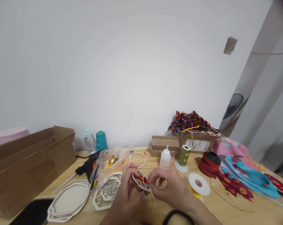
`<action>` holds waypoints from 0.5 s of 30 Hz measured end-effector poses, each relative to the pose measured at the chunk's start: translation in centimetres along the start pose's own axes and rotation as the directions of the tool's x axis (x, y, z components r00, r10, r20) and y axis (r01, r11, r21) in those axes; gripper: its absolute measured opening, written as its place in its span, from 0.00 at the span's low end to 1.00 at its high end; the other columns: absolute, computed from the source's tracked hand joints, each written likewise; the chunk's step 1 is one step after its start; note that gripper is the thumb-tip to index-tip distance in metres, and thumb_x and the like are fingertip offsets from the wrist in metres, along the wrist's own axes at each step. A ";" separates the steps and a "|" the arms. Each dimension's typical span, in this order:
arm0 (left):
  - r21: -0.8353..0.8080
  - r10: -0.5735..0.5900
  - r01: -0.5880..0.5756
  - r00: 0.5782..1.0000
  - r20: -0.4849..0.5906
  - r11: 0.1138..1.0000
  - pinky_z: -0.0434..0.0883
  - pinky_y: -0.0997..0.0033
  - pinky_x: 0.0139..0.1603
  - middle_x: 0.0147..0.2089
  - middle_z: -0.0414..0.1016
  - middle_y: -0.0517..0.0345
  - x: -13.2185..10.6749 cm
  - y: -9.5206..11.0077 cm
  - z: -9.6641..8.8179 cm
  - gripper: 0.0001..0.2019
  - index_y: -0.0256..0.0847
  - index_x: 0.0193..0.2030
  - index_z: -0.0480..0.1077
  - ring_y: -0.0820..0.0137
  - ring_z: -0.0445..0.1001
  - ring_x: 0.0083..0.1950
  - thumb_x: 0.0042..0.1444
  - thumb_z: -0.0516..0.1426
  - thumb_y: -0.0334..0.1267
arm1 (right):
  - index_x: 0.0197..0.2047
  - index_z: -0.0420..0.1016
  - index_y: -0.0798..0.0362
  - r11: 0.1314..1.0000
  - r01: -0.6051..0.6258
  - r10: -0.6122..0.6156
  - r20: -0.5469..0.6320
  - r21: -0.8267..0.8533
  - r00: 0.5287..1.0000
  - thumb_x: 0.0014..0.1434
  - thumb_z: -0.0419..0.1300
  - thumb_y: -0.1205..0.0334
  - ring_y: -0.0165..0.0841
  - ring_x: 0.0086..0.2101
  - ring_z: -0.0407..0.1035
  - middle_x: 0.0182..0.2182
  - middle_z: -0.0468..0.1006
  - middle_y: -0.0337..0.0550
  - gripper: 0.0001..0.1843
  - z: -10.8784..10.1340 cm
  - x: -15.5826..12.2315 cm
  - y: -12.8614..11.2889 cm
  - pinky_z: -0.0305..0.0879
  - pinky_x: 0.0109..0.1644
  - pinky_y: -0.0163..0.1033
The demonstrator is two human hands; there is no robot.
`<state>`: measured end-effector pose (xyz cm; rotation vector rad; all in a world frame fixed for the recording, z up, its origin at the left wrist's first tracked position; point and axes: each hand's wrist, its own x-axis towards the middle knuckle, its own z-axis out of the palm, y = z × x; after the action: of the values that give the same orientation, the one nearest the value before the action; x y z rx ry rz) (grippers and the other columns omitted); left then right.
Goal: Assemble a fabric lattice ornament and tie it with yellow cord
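My left hand (129, 184) is closed around a small wooden lattice ornament (141, 180), pale at the rim with red fabric behind its openwork. A yellow cord (153, 204) crosses the ornament and hangs down below it. At the ornament's right edge, my right hand (170, 184) has thumb and forefinger pinched together. What lies between those fingertips is too small to make out. Left of my hands lie cut-out wooden lattice panels (102, 195) and a stack of plain scalloped wooden plates (68, 200).
A white squeeze bottle (165, 157), an olive thread spool (184, 155) and a white spool of yellow cord (199, 184) stand to the right. Red ribbon (209, 165) and blue ribbon (256, 179) lie beyond. A long cardboard box (33, 165) and a black glue gun (87, 167) are left.
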<state>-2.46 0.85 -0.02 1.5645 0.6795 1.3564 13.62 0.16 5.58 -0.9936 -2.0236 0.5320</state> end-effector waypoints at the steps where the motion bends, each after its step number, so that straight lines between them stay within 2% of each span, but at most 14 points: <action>1: 0.034 -0.015 0.015 1.000 -0.010 0.999 0.67 0.70 0.41 0.46 0.54 0.54 0.1 0.1 -0.1 0.10 0.44 0.34 0.62 0.64 0.61 0.48 0.46 0.58 0.32 | 0.24 0.71 0.54 0.991 -0.098 0.100 -0.026 0.087 0.995 0.44 0.55 0.72 0.26 0.21 0.65 0.22 0.75 0.38 0.06 0.4 -0.2 0.0 0.59 0.25 0.30; 4: 0.084 -0.038 0.044 0.996 -0.078 0.995 0.66 0.67 0.45 0.44 0.56 0.54 0.4 0.2 -0.4 0.10 0.42 0.30 0.63 0.63 0.62 0.49 0.42 0.61 0.34 | 0.24 0.70 0.55 0.908 -0.303 0.350 -0.128 0.291 0.928 0.45 0.56 0.65 0.26 0.19 0.62 0.19 0.72 0.38 0.04 0.9 -0.7 0.2 0.57 0.22 0.30; 7: 0.148 0.030 0.004 0.975 -0.222 0.989 0.68 0.65 0.44 0.45 0.57 0.52 0.6 0.2 -0.9 0.12 0.41 0.27 0.65 0.60 0.62 0.50 0.37 0.63 0.36 | 0.24 0.70 0.56 0.878 -0.361 0.438 -0.224 0.314 0.871 0.48 0.57 0.58 0.28 0.21 0.62 0.19 0.71 0.38 0.10 1.0 -1.1 0.9 0.56 0.23 0.31; 9: 0.260 0.113 -0.035 0.950 -0.291 0.965 0.66 0.61 0.46 0.47 0.58 0.50 0.6 0.3 -1.1 0.12 0.41 0.26 0.66 0.57 0.61 0.51 0.35 0.64 0.36 | 0.24 0.71 0.57 0.880 -0.379 0.441 -0.196 0.287 0.876 0.50 0.56 0.53 0.29 0.23 0.62 0.21 0.71 0.39 0.15 1.4 -1.1 1.6 0.56 0.26 0.32; 11: 0.383 0.206 -0.079 0.930 -0.303 0.920 0.64 0.57 0.48 0.48 0.58 0.50 0.5 0.5 -1.1 0.11 0.42 0.25 0.67 0.56 0.60 0.52 0.34 0.64 0.36 | 0.23 0.72 0.58 0.861 -0.376 0.435 -0.113 0.342 0.893 0.51 0.54 0.48 0.29 0.23 0.62 0.20 0.71 0.39 0.20 2.1 -1.0 2.2 0.56 0.27 0.33; 13: 0.455 0.244 -0.102 0.933 -0.264 0.885 0.63 0.54 0.49 0.49 0.59 0.49 0.2 0.7 -0.9 0.09 0.43 0.24 0.68 0.53 0.60 0.53 0.35 0.64 0.36 | 0.22 0.72 0.58 0.804 -0.364 0.430 -0.037 0.471 0.902 0.50 0.54 0.45 0.28 0.23 0.62 0.19 0.70 0.38 0.23 2.7 -0.7 2.6 0.57 0.28 0.33; 15: 0.448 0.224 -0.125 0.959 -0.174 0.885 0.62 0.53 0.49 0.51 0.58 0.48 0.0 0.9 -0.7 0.13 0.44 0.28 0.70 0.50 0.57 0.56 0.32 0.65 0.37 | 0.22 0.73 0.59 0.736 -0.367 0.441 0.009 0.569 0.897 0.47 0.57 0.44 0.28 0.22 0.63 0.18 0.71 0.38 0.23 2.8 -0.4 2.8 0.57 0.28 0.33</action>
<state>-3.32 0.63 0.77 1.8769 1.0560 1.6096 12.75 1.49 1.91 -1.0573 -1.3876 1.1919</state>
